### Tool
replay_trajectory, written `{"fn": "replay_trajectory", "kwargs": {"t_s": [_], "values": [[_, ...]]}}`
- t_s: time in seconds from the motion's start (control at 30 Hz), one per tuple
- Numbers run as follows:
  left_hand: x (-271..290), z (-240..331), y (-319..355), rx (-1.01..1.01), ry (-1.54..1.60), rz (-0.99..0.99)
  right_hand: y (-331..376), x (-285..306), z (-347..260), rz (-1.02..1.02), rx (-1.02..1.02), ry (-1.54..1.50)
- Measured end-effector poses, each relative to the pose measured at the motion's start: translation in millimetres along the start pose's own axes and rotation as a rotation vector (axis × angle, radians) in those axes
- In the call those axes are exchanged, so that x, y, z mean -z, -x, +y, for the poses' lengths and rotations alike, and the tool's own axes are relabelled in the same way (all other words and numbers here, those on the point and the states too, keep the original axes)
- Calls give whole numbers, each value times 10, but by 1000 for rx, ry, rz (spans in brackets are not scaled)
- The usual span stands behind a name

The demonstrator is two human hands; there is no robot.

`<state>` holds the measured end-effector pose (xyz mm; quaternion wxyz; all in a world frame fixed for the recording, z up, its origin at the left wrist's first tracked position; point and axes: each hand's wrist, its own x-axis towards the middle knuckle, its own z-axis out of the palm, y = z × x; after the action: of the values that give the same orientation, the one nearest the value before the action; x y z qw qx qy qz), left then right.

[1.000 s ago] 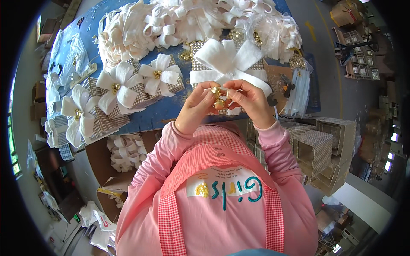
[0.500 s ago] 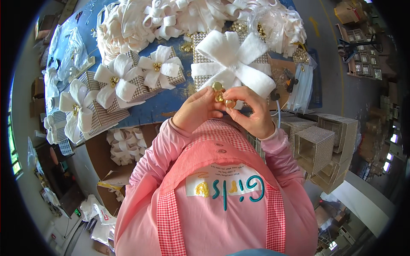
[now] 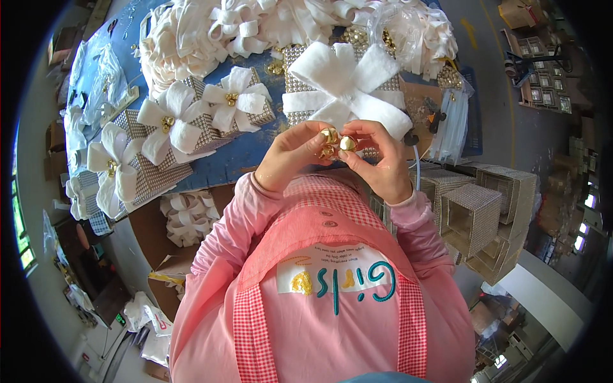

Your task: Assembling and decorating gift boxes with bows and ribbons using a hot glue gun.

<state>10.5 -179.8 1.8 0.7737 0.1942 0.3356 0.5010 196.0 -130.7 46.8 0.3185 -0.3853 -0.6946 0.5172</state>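
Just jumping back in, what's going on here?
The person's left hand pinches small gold ornaments, while the right hand holds another gold piece beside them. Beyond, on the blue table, sits a studded box with a large white bow, no gold showing at its middle. More boxes leftward carry white bows with gold centers.

Floor (image 3: 491,121): grey, running along the right of the blue table (image 3: 214,173); a yellow arrow (image 3: 469,32) is marked on it near the top. Left side: grey wall (image 3: 48,287), with a tall window (image 3: 23,233) at the far rim, panes bright, tinted green. Lower left: dark brown piece of furniture (image 3: 89,268), type unclear. Lower right: broad pale slab (image 3: 543,303), pillar or wall, cannot tell. Right rim: dim, with small bright rectangles (image 3: 579,246), windows or lamps.
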Motion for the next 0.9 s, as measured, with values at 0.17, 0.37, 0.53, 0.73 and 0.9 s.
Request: {"fn": "replay_trajectory", "kwargs": {"t_s": [0.17,0.37,0.53,0.73,0.9], "values": [[-71,0,-42,-103,-193,113,-59,14,-111,-38,215,405],[-135,10,-60,-159,-165,133,-82,10,-146,-20,170,328],[-146,-46,-66,-130,-52,154,-69,24,-94,-7,-96,-33],[-189,-23,-93,-106,-122,197,-56,20,15,-27,-38,-37],[-219,-54,-128,-205,-270,236,-107,51,-97,-5,102,229]]}}
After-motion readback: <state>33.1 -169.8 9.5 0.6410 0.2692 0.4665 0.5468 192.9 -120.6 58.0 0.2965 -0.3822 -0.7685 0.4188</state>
